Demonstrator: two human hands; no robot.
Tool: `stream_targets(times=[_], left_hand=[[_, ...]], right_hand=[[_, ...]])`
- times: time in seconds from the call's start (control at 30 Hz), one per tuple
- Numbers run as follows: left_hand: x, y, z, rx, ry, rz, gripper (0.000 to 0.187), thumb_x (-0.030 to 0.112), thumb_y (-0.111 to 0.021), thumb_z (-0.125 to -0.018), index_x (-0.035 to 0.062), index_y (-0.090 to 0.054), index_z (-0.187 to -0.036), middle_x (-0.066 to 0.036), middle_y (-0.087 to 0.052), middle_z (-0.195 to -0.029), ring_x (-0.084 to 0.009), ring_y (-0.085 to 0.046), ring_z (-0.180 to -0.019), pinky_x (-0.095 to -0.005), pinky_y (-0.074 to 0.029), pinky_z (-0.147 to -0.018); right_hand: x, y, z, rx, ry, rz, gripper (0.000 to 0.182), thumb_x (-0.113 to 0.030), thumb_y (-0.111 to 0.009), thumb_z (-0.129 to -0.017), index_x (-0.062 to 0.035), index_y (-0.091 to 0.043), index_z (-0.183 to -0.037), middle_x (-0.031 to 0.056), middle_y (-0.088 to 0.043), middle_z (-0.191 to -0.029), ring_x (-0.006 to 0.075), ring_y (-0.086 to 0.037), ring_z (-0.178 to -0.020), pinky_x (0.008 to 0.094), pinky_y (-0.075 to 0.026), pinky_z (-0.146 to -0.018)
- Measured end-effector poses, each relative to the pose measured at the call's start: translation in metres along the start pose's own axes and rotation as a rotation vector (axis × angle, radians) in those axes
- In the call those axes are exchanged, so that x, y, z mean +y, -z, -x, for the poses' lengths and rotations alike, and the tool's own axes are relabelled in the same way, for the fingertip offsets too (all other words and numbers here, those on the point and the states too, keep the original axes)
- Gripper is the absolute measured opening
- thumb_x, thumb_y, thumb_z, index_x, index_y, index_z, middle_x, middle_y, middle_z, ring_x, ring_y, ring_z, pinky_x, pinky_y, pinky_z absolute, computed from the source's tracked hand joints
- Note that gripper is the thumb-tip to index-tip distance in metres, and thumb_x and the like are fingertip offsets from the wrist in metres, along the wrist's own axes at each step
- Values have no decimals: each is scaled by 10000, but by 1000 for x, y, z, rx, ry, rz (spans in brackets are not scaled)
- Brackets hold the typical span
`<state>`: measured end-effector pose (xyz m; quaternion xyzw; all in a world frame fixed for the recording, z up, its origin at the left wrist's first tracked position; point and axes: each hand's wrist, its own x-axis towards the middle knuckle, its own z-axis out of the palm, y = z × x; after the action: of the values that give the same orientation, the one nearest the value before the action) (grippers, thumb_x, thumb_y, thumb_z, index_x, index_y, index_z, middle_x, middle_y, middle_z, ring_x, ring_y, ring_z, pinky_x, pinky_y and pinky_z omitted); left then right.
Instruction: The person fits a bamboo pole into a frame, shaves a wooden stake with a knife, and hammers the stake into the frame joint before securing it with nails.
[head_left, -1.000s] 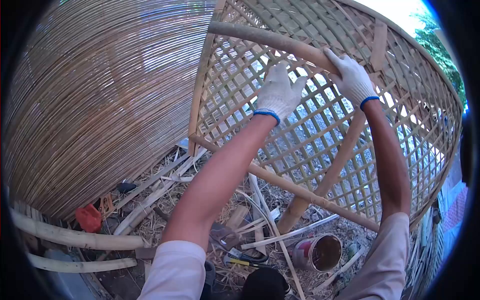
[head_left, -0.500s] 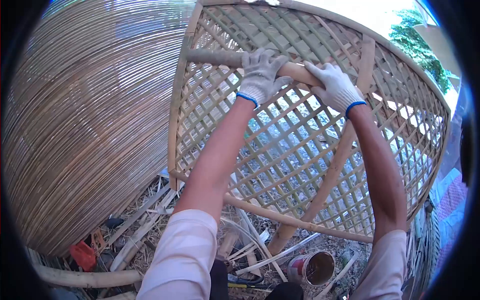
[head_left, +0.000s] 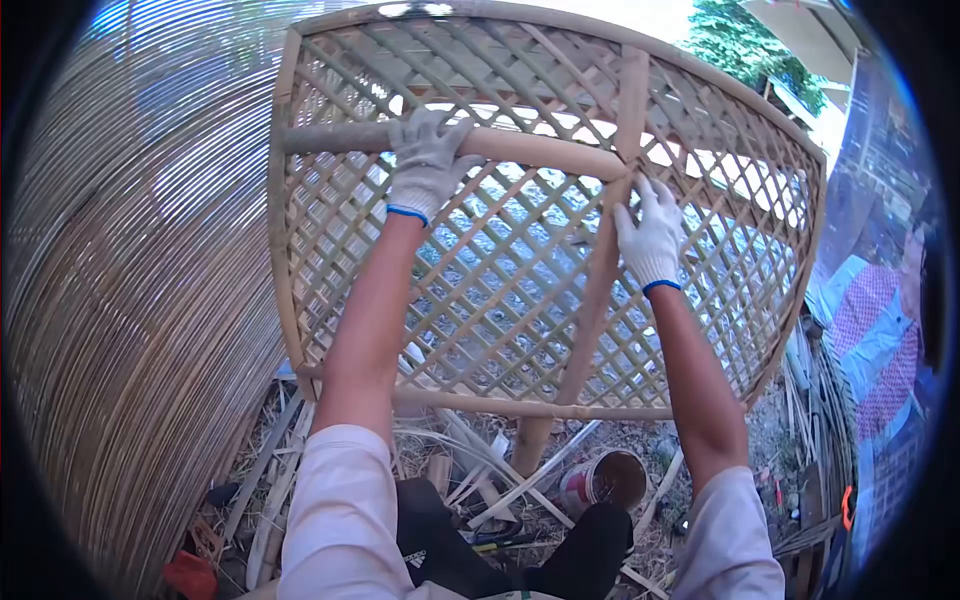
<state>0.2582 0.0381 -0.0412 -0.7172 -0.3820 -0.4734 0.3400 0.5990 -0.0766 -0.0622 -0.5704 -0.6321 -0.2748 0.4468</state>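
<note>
Running from nine to three o'clock, a bamboo pole point(head_left: 545, 150) lies under the left hand point(head_left: 425, 168); right hand point(head_left: 652, 232) meets upright point(head_left: 591, 300); cannot tell if either grips.

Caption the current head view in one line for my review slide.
Gloved left hand spread over a horizontal bamboo pole, gloved right hand beside the upright post, before a bamboo lattice panel.

White gloves point(head_left: 652, 242) with blue hems point(head_left: 662, 286), pale sleeves point(head_left: 340, 510), black trousers point(head_left: 580, 552), white logo point(head_left: 415, 558)

Black trousers point(head_left: 445, 545) seemingly read "adidas" in small print.
</note>
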Motion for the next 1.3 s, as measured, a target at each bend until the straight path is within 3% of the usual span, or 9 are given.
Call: stream_targets(times=[0.1, 0.2, 0.3, 0.33, 0.47, 0.57, 0.8, 1.0, 1.3], left_hand=[[-9, -4, 7, -47, 34, -26, 640, 495, -805, -874, 254, -617, -1437, -126, -491, -1446, -364, -385, -1444, -667, -182, -1211], [-6, -4, 5, -89, 88, -52, 642, 476, -808, -876, 235, -615, -1439, -128, -483, -1477, -372, -364, -1471, -677, -164, -1235], [-3, 1, 5, -99, 79, -76, 643, 460, -809, -883, 236, -611, -1453, -135, -487, -1478, -373, -366, -1474, -676, -163, -1246], [-2, 4, 5, -60, 32, -53, 622, 358, -793, -919, 204, -563, -1476, -160, -503, -1456, -399, -414, -1422, -651, -234, -1198], [-1, 3, 6, -33, 52, -51, 623, 388, -788, -926, 229, -564, -1485, -169, -501, -1483, -405, -419, -1442, -630, -254, -1207], [-1, 2, 6, -37, 104, 27, 678, 432, -806, -908, 236, -551, -1506, -157, -506, -1492, -399, -392, -1472, -641, -207, -1243], [-1, 5, 4, -44, 130, 33, 651, 416, -810, -893, 190, -595, -1465, -194, -533, -1506, -417, -422, -1465, -585, -263, -1230], [1, 15, -3, -116, 159, 36, 613, 472, -824, -851, 193, -629, -1361, -148, -511, -1524, -380, -376, -1495, -592, -174, -1266], [0, 13, -4, -91, 128, 18, 618, 479, -812, -856, 197, -610, -1367, -119, -524, -1491, -364, -361, -1501, -602, -180, -1260]], right_hand=[[-2, 3, 0, -2, -31, -48, 569, -274, -748, -908, -69, -635, -1426, 262, -581, -1440, 454, -570, -1298, 536, -461, -1097], [-9, 4, 0, -5, -90, -89, 554, -273, -742, -909, -101, -643, -1426, 259, -572, -1449, 463, -555, -1311, 536, -453, -1112], [-13, 1, 2, -20, -128, -77, 590, -276, -747, -912, -100, -613, -1458, 253, -552, -1465, 449, -539, -1328, 540, -441, -1121], [-14, 2, 1, -22, -138, -66, 606, -278, -749, -912, -98, -600, -1471, 251, -545, -1469, 444, -535, -1330, 541, -438, -1121], [-14, -1, 3, -26, -121, -41, 659, -286, -766, -898, -121, -574, -1507, 247, -530, -1480, 464, -504, -1349, 546, -420, -1139], [-20, 4, 0, -73, -158, -20, 643, -273, -767, -903, -149, -580, -1506, 220, -533, -1477, 446, -514, -1355, 550, -445, -1133], [-20, 9, -13, -94, -200, -37, 645, -329, -749, -910, -186, -574, -1515, 211, -560, -1443, 441, -549, -1294, 541, -459, -1110], [-29, 6, -18, -92, -219, 31, 630, -341, -748, -921, -190, -576, -1508, 185, -592, -1385, 426, -555, -1269, 550, -460, -1075], [-23, -13, -8, 80, -126, 55, 650, -321, -767, -901, -171, -579, -1505, 169, -592, -1367, 416, -537, -1269, 545, -414, -1119]])
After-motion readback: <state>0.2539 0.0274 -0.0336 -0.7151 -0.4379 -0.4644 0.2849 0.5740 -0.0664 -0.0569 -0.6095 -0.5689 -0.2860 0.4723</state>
